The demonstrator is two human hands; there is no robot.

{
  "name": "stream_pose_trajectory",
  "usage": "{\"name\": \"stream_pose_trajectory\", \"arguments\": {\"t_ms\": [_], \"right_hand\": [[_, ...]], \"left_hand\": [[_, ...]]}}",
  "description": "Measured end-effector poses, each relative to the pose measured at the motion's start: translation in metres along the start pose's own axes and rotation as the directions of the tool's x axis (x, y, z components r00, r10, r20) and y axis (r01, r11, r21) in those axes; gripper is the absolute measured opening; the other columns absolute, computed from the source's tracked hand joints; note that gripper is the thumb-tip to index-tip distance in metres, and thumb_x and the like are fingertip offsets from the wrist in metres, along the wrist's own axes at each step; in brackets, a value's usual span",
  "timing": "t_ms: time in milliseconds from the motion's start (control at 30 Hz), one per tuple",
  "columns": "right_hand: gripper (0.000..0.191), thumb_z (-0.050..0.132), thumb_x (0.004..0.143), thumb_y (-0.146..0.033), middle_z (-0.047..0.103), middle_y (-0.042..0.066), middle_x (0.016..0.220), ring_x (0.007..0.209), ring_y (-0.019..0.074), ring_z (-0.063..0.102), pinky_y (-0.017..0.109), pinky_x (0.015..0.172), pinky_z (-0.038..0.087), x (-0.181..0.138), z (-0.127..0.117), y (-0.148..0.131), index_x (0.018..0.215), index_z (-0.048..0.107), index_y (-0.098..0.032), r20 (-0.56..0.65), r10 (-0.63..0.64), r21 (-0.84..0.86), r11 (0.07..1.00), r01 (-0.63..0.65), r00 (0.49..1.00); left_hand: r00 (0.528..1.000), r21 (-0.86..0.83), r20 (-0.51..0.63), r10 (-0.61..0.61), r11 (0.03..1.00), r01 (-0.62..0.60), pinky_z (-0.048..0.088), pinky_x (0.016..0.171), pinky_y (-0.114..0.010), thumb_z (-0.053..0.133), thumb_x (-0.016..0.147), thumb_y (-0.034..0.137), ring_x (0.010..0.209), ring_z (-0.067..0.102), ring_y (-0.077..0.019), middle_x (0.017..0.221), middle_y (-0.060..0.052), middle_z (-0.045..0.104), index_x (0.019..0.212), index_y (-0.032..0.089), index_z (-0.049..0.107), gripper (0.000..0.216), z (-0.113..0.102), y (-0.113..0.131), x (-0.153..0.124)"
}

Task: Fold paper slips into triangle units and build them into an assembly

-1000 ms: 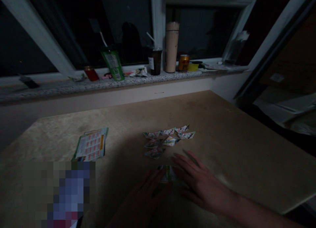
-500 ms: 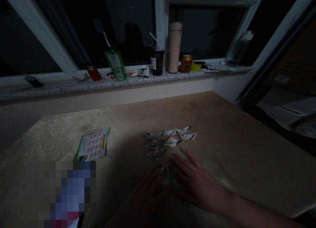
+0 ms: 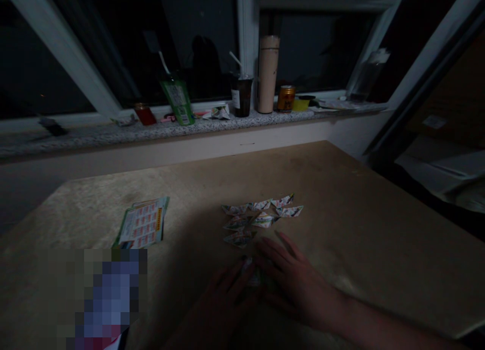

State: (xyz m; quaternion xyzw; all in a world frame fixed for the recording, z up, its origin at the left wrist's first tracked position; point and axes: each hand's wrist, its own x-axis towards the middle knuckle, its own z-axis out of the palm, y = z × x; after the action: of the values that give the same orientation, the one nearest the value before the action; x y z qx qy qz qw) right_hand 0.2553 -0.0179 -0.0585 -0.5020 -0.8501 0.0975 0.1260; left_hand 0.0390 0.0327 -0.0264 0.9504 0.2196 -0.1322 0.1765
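A small piece of printed paper, partly green, lies on the table under the fingers of both hands. My left hand, dim in shadow, rests at its left side with fingers stretched forward. From the right, my right hand reaches over it, fingers extended and a little apart, the fingertips on or beside its edge. The hands cover much of the paper, so its folds are hard to make out. Just beyond them sit several small folded paper boats, grouped in rough rows.
A stack of printed leaflets lies left on the table, with a blurred-out patch nearer me. Along the granite windowsill stand a green cup, a dark cup, a tall pink flask and a gold can.
My right hand has shifted slightly left over the paper, covering more of its right side; less green shows. My left hand stays almost in place. The paper boats have not moved.
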Motion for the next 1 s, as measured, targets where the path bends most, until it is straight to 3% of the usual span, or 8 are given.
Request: {"name": "stream_pose_trajectory", "arguments": {"t_ms": [200, 367, 633, 833, 1000], "right_hand": [[0.058, 0.052, 0.089, -0.039, 0.037, 0.009, 0.146, 0.137, 0.025, 0.025, 0.052, 0.114, 0.01, 0.002, 0.0, 0.0, 0.141, 0.036, -0.02, -0.046, -0.016, 0.012, 1.0, 0.017, 0.999], [0.053, 0.05, 0.09, -0.034, 0.032, 0.009, 0.149, 0.138, 0.0274, 0.022, 0.056, 0.112, 0.01, -0.002, 0.0, 0.001, 0.139, 0.039, -0.018, -0.049, -0.021, -0.047, 0.999, 0.018, 0.999], [0.047, 0.053, 0.087, -0.029, 0.032, 0.009, 0.148, 0.138, 0.0296, 0.022, 0.059, 0.111, 0.015, -0.005, -0.004, 0.003, 0.132, 0.047, -0.017, -0.1, -0.006, -0.067, 0.998, -0.001, 0.995], [0.043, 0.051, 0.089, -0.028, 0.029, 0.007, 0.15, 0.138, 0.031, 0.02, 0.061, 0.109, 0.017, -0.013, -0.004, 0.006, 0.131, 0.05, -0.018, -0.115, -0.013, -0.138, 0.99, -0.003, 0.993], [0.047, 0.056, 0.086, -0.03, 0.022, 0.008, 0.152, 0.138, 0.0328, 0.021, 0.062, 0.109, 0.016, -0.019, -0.003, 0.008, 0.132, 0.049, -0.019, -0.098, 0.009, -0.119, 0.993, -0.021, 0.995]], "left_hand": [[0.999, 0.009, 0.016, 0.03, 0.999, -0.031, 0.026, 0.104, -0.059, 0.064, 0.083, 0.033, 0.137, 0.02, -0.0362, 0.152, -0.012, 0.019, 0.14, 0.03, 0.037, 0.063, 0.01, -0.007, 0.003], [0.998, 0.03, -0.05, 0.045, 0.999, -0.043, 0.024, 0.105, -0.059, 0.061, 0.087, 0.032, 0.137, 0.02, -0.0357, 0.152, -0.01, 0.021, 0.142, 0.031, 0.034, 0.061, 0.023, -0.015, 0.005], [0.999, 0.021, -0.004, 0.033, 0.999, -0.033, 0.025, 0.103, -0.062, 0.067, 0.081, 0.042, 0.137, 0.02, -0.0387, 0.152, -0.012, 0.021, 0.142, 0.03, 0.034, 0.07, 0.014, -0.011, 0.004], [0.999, -0.006, -0.001, 0.039, 0.999, -0.039, 0.025, 0.102, -0.062, 0.058, 0.089, 0.032, 0.137, 0.02, -0.0372, 0.153, -0.01, 0.019, 0.142, 0.034, 0.031, 0.06, 0.017, -0.014, 0.006], [0.999, -0.015, 0.025, 0.036, 0.999, -0.036, 0.021, 0.103, -0.065, 0.068, 0.079, 0.043, 0.137, 0.016, -0.0395, 0.153, -0.013, 0.014, 0.144, 0.033, 0.028, 0.076, 0.018, -0.013, 0.006]]}}
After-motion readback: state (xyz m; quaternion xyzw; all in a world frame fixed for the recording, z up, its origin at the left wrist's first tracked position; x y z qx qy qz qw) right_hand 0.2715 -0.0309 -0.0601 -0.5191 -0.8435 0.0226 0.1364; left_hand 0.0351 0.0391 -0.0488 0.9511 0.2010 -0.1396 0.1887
